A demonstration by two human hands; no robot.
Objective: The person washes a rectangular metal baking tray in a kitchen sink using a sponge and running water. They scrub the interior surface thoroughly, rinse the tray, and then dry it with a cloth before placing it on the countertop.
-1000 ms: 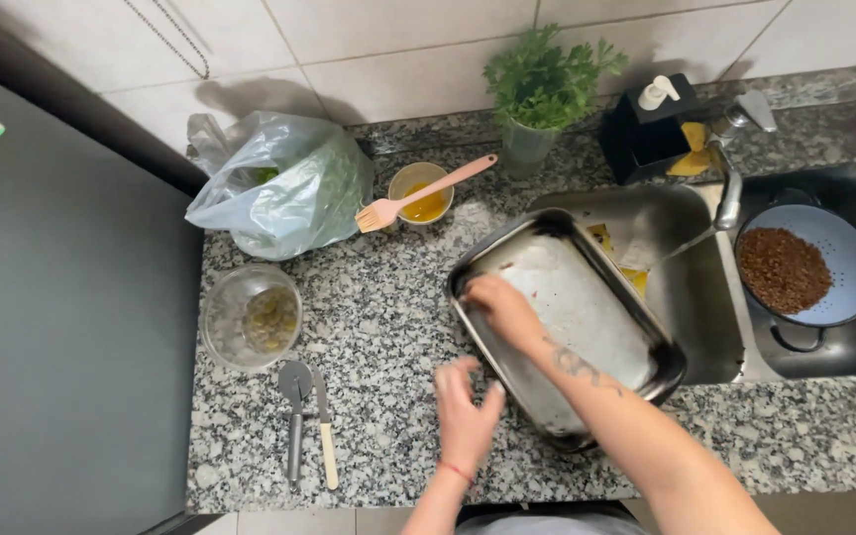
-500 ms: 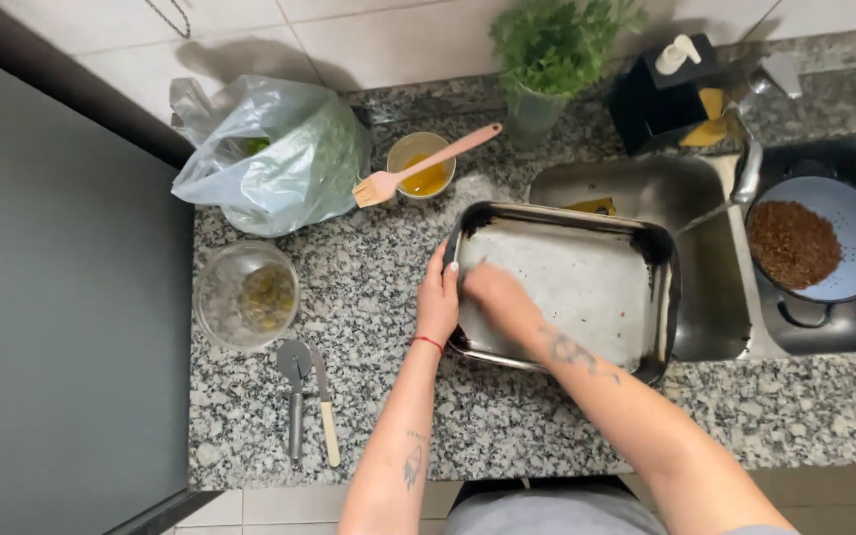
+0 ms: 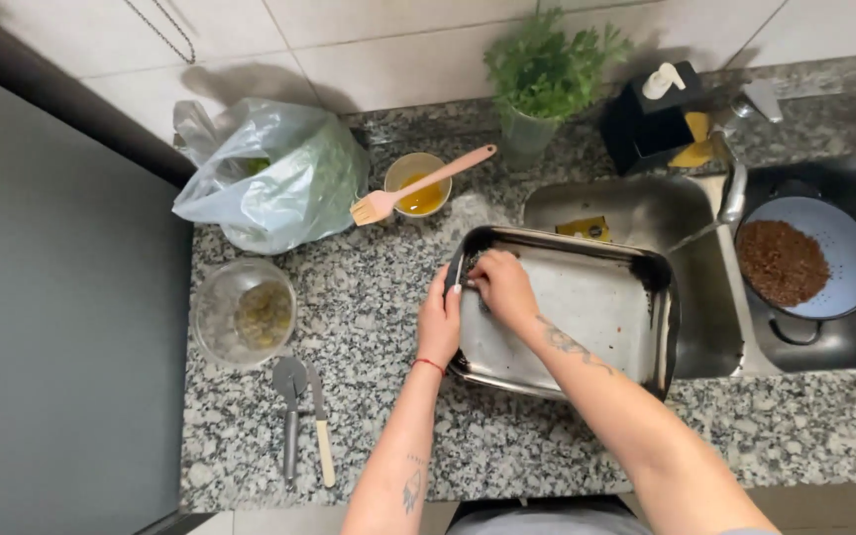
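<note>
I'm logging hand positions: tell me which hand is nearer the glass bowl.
Left. The left hand grips the baking pan's left rim, on the side facing the glass bowl; the right hand is inside the pan, farther away.

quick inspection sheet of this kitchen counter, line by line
surface: speckled granite counter beside a steel sink.
job's things: metal baking tray, partly over the sink edge.
clutter: plastic bag, glass bowl, small yellow bowl with pink brush, pizza cutter, knife, potted herb, colander of brown grains.
hands: left hand grips the tray's left rim; right hand presses inside its left corner.
cables: nothing seen.
surroundings: tiled wall, dark appliance top at left.
</note>
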